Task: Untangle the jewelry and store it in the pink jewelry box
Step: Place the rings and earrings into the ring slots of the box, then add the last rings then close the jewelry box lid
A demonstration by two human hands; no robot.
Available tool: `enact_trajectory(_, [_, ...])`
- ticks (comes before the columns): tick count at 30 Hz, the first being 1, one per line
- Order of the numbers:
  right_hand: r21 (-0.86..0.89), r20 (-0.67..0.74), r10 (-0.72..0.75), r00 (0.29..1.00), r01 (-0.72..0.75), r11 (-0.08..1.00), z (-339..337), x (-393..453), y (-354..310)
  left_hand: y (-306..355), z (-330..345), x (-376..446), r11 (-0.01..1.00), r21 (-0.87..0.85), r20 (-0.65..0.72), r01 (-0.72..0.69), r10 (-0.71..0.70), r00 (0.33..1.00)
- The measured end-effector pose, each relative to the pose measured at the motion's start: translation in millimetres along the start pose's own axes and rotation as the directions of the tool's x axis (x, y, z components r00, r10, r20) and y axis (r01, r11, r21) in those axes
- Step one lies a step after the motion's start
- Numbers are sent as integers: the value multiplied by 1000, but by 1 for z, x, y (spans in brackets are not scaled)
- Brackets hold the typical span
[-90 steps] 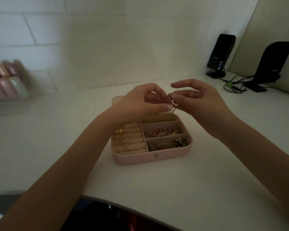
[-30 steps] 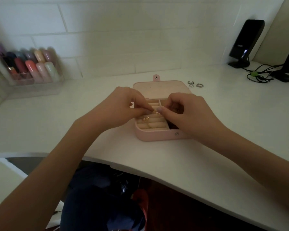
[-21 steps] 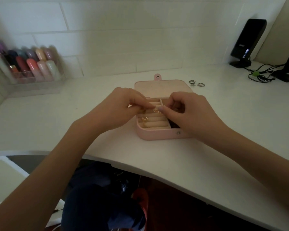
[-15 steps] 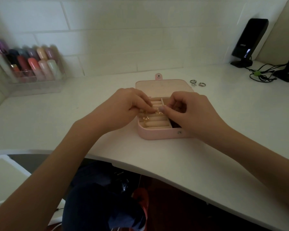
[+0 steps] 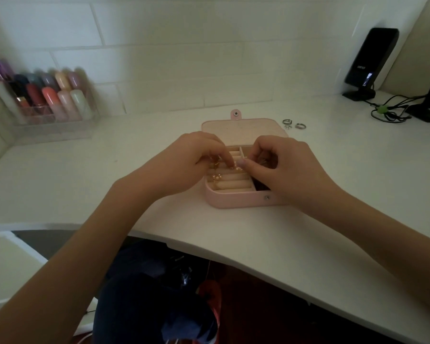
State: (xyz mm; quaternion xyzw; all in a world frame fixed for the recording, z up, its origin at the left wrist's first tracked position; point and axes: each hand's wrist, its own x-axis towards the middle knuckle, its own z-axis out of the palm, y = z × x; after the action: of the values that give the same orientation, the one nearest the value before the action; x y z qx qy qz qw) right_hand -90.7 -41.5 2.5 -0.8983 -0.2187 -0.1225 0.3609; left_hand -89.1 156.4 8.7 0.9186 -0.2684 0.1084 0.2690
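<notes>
The pink jewelry box [image 5: 236, 201] lies open on the white desk, its lid [image 5: 243, 131] flat behind it. Cream ring rolls [image 5: 231, 186] fill its left half, with a small gold piece [image 5: 217, 177] tucked in one slot. My left hand [image 5: 184, 165] and my right hand [image 5: 281, 167] hover over the rolls, fingertips meeting. Between them they pinch a small gold piece of jewelry [image 5: 232, 167] pressed down at the rolls. My right hand hides the box's right compartments.
Three silver rings [image 5: 293, 124] lie on the desk right of the lid. A clear organizer of coloured tubes [image 5: 47, 100] stands at back left. Black stands [image 5: 368, 68] and cables [image 5: 387, 112] sit at back right. The desk's front edge curves near me.
Three seconds ago both hands held the piece above the box. They have since dropped onto the ring rolls and stayed there, with only slight finger movement.
</notes>
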Motion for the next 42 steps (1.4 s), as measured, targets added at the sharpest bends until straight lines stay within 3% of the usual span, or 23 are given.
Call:
enact_trajectory(7, [17, -9, -43, 999, 43, 999, 0, -1, -2, 4, -1, 3, 998, -31, 20, 47, -46, 999])
enact_trajectory(17, [-81, 156, -324, 933, 339, 937, -7, -4, -8, 3, -4, 6, 997, -28, 57, 71, -69, 996])
enact_trajectory(19, [-78, 166, -329, 930, 345, 935, -9, -3, -7, 4, -5, 6, 997, -23, 57, 72, -71, 996])
enact_trajectory(26, [-50, 42, -425, 904, 427, 903, -10, -2, -1, 6, -7, 6, 997, -2, 39, 71, -71, 997])
enact_trajectory(31, [23, 32, -334, 942, 333, 943, -11, 1, 1, 4, -7, 6, 998, 2, -1, 61, -61, 998])
enact_trajectory(35, [113, -186, -158, 970, 181, 977, -27, 14, 12, 4, -9, 6, 994, -75, -79, 75, -80, 994])
enact_trajectory(38, [2, -338, -3, 941, 3, 1000, -42, 42, 45, 1, -8, 10, 987, -141, -221, 75, -106, 969])
enact_trajectory(40, [-136, -297, 74, 952, -119, 984, -49, 63, 78, -7, -4, 20, 979, -162, -333, 126, -174, 927])
enact_trajectory(42, [-258, -167, 152, 974, -191, 947, -48, 77, 108, -19, 0, 35, 966, -136, -390, 218, -254, 885])
